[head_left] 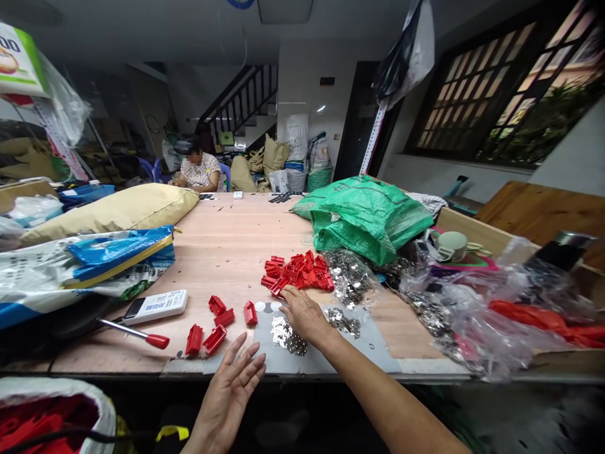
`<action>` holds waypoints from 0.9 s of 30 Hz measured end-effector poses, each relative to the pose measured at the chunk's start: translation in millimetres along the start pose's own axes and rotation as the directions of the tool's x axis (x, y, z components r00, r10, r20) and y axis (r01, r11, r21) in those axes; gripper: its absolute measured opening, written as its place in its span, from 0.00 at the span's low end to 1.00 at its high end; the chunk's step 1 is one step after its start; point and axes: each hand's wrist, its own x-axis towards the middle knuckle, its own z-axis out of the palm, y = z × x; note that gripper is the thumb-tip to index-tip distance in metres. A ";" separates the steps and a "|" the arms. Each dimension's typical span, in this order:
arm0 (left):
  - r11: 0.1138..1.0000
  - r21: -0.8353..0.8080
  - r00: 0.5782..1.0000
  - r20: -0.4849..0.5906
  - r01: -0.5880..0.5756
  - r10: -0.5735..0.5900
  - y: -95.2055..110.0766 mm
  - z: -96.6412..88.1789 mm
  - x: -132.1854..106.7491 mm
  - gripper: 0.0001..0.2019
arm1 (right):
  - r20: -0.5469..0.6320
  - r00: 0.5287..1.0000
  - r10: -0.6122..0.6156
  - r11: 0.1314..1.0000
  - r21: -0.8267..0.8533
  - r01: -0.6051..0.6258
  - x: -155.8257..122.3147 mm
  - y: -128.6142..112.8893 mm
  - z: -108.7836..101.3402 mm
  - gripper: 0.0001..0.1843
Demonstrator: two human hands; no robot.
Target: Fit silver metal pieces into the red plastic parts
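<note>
Fingers of the right hand [305,313] bend at the red blocks [305,271], mid-frame; I cannot tell if they pinch one. The left hand [236,377], low in the middle, is empty, fingers a little apart. A low right wrist could scatter the metal bits [283,331].

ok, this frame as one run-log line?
left hand: open, empty, beside loose red plastic housings | right hand: at near edge of red housing pile, grip unclear | small metal pieces: heaped on grey mat
</note>
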 end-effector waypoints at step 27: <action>0.993 -0.042 0.991 -0.072 -0.114 0.111 9.8 16.2 49.3 0.25 | 0.090 0.990 0.111 0.992 -0.062 -0.105 30.4 2.6 12.8 0.17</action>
